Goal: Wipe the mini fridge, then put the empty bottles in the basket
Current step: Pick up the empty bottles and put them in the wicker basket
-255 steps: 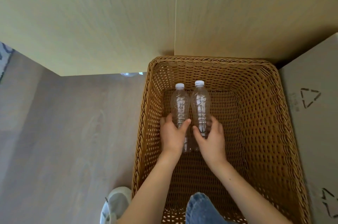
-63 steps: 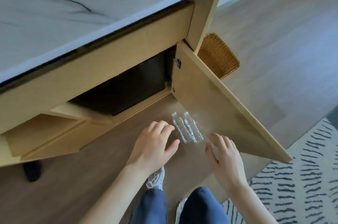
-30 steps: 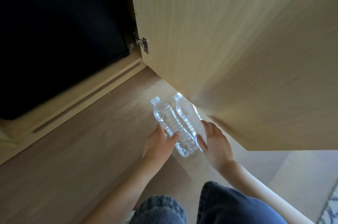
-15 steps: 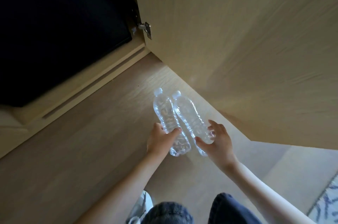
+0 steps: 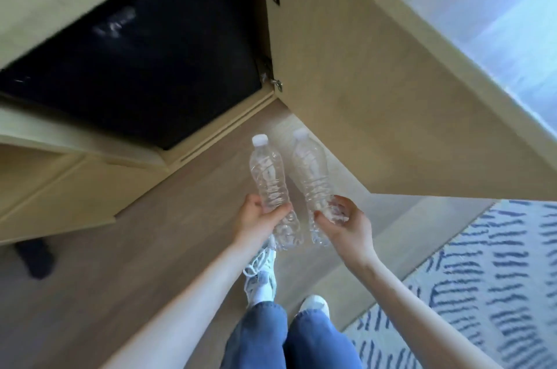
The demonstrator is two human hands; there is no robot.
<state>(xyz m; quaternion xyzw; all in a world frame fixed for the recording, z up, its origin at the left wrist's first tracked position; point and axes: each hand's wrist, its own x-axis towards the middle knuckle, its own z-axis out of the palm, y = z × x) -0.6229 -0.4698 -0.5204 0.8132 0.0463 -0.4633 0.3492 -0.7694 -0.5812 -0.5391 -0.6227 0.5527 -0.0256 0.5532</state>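
2 clear plastic bottles with white caps are up off the wooden floor [image 5: 126,263], 1 in each hand. The left hand [image 5: 256,222] is wrapped around the low part of the left bottle [image 5: 268,181]. The right hand [image 5: 346,227] is wrapped around the bottom of the right bottle [image 5: 312,172]. Both bottles look empty and point away from the person, side by side but not touching. They hang in front of the open pale wood cupboard door [image 5: 376,82], with the dark black mini fridge [image 5: 144,52] behind and to the left. This looks like the bottle step, with the wiping likely done. The basket is not in sight. Next, the person needs to turn, find the basket, and lay both bottles inside. The thin plastic may crush if squeezed hard.
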